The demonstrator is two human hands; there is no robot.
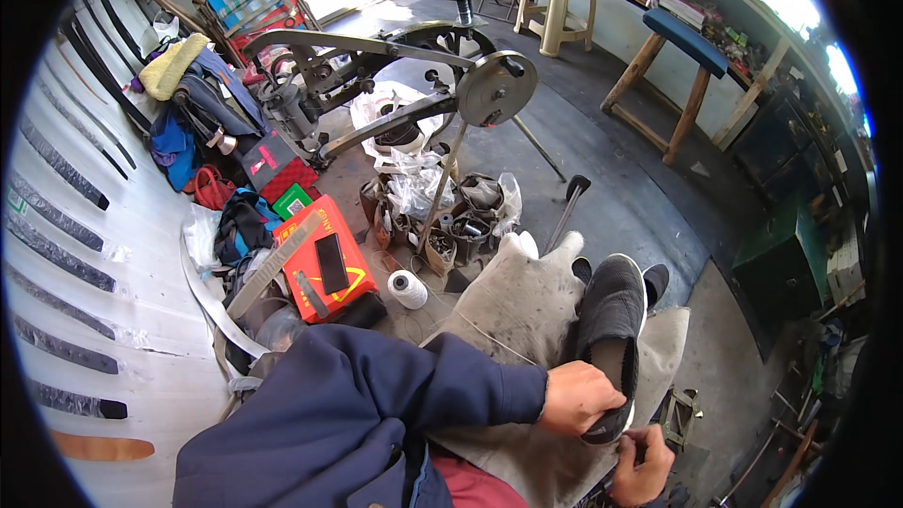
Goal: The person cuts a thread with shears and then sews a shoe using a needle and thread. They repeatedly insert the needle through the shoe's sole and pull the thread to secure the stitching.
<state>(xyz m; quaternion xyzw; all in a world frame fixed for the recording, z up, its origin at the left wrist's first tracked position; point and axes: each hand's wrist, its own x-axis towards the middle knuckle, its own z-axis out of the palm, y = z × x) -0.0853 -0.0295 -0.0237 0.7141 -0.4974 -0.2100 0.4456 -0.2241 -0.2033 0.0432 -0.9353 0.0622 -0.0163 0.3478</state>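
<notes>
A black slip-on shoe [609, 306] with a white sole edge lies on the grey, stained apron [513, 296] over my lap, toe pointing away. My left hand [583, 399] is closed on the rim at its heel, fingers bent into the opening. Just below the heel, my right hand [643, 464] is curled with thumb and forefinger drawn together. Whatever may be between those fingertips is too small to make out. A pale thread [497, 337] runs across the apron left of the shoe. Another dark shoe [656, 282] shows partly behind the first.
A hand-cranked shoe-stitching machine [496, 89] stands ahead. To the left are a white thread cone [407, 289], and a red box [324, 268] bearing a phone [331, 262]. Bags [202, 103] pile along the wall. A blue-topped stool [685, 40] and plastic stool [557, 5] stand farther off.
</notes>
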